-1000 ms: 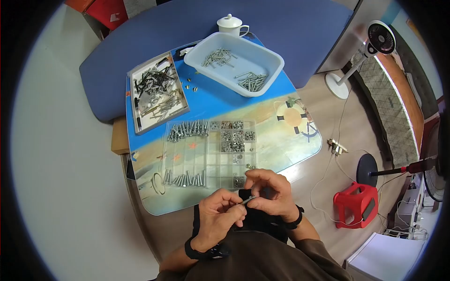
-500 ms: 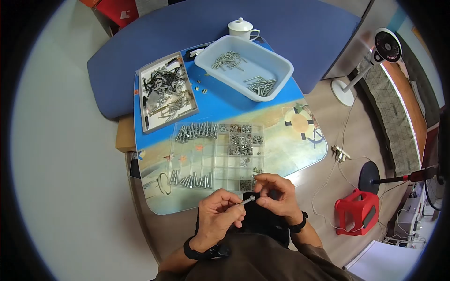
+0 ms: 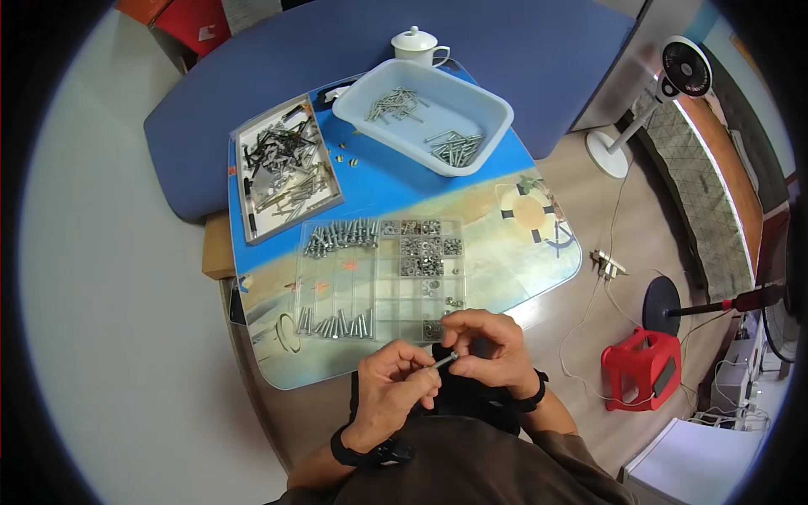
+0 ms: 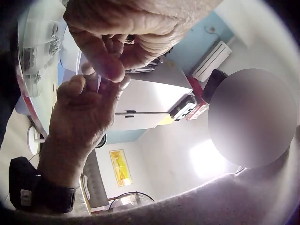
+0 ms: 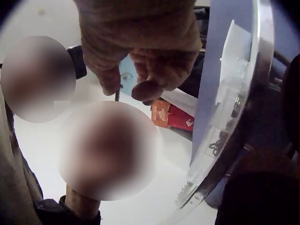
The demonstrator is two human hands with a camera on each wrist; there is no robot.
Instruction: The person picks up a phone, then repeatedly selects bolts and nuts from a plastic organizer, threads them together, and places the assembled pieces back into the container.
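Note:
In the head view my left hand (image 3: 391, 387) pinches a bolt (image 3: 443, 362) between thumb and fingers, its far end pointing toward the right hand. Wider metal, like a head or nut, shows at that end. My right hand (image 3: 492, 353) is close beside it, thumb right at the end and index finger curved above, with a gap between them. The right wrist view shows the thin shank (image 5: 117, 97) near the fingertips of the right hand (image 5: 140, 51). Beyond both hands lies a clear compartment box (image 3: 385, 282) with bolts, nuts and washers sorted in it.
A light-blue plastic basin (image 3: 362, 126) with two piles of screws stands at the back. To its left is a white tray (image 3: 295, 220) of mixed screws. A lidded white cup (image 3: 414, 44) sits behind. On the floor at right are a red stool (image 3: 627, 374) and fans.
The right fingertips have come away from the bolt's end and hover around it, so that end shows more plainly. The left hand keeps its pinch. The head view has shifted slightly and back.

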